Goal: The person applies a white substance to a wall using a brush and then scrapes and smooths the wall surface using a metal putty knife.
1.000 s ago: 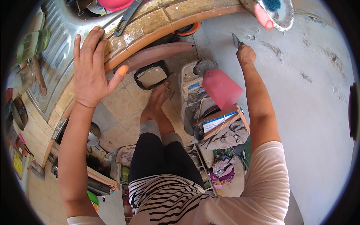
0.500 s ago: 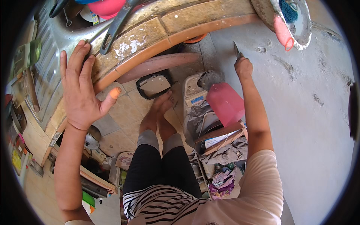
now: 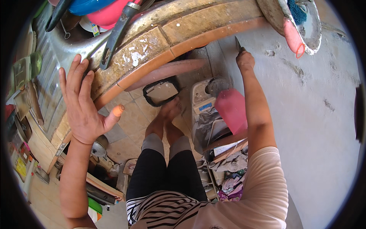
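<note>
My left hand (image 3: 82, 108) lies open with fingers spread on the rim of the steel sink counter (image 3: 55, 82); an orange wrap (image 3: 118, 110) covers its thumb tip. At the grey plastered wall (image 3: 305, 126), my right hand (image 3: 245, 60) is closed round the handle of a thin-bladed scraper (image 3: 238, 45). The blade points away from me, close to the wall near the tiled counter edge; its exact shape and any contact are hard to make out. A black-handled pan (image 3: 118, 34) lies near my left fingers.
Pink and blue bowls (image 3: 105, 15) fill the sink. A black-rimmed tub (image 3: 161, 91) holding greyish material stands on the floor by my feet. Beside the wall are a pink plastic container (image 3: 231, 110) and stacked household things. A white-edged basin (image 3: 310, 26) sits on the far-right ledge.
My right hand and the scraper have moved slightly away from me along the wall, toward the counter edge. The whole view has shifted a little; my left hand stays at the sink rim.
</note>
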